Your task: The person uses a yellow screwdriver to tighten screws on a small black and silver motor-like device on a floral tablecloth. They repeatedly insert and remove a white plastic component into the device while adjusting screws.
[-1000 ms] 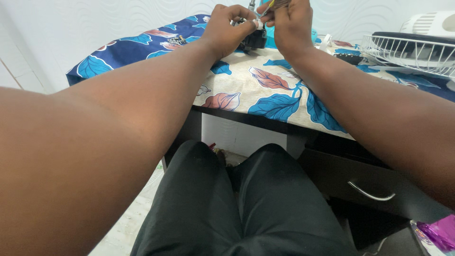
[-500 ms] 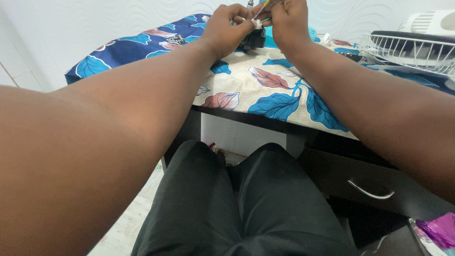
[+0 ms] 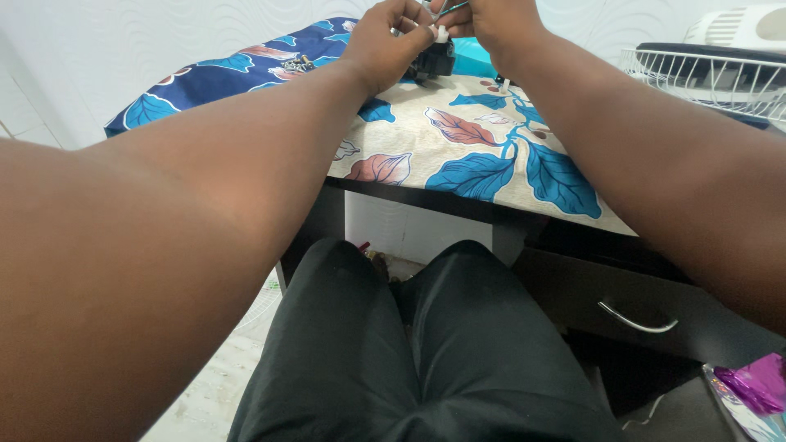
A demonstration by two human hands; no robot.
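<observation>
At the far edge of a table draped in a leaf-patterned cloth [image 3: 491, 155], cream with blue and rust-coloured leaves near the person and dark blue further left, two bare hands meet close together at the very top of the view. On the left, the left hand [image 3: 389, 41] curls inward with its fingertips pinched around a small white piece [image 3: 441, 34]. Beside it, almost touching, the right hand [image 3: 495, 20] has its fingers closed on a thin teal wire [image 3: 455, 7], which runs toward the white piece; the upper part of this hand is cut off by the picture's edge, so the full grip cannot be seen. Just below and behind the hands, a small black device [image 3: 434, 61] rests on the cloth, with a turquoise object [image 3: 473, 65] beside it. Further left on the dark blue part of the cloth lies a small cluster of metal bits [image 3: 296, 64], too small to identify. To the right stands a white wire fan guard [image 3: 708, 78]. Both forearms stretch from the bottom corners up toward the hands, filling much of the view. Beneath the table edge, the person's lap in black trousers [image 3: 426, 360] is visible, next to a dark drawer with a curved metal handle [image 3: 637, 319], and a crumpled purple wrapper [image 3: 757, 385] sits at the lower right corner
</observation>
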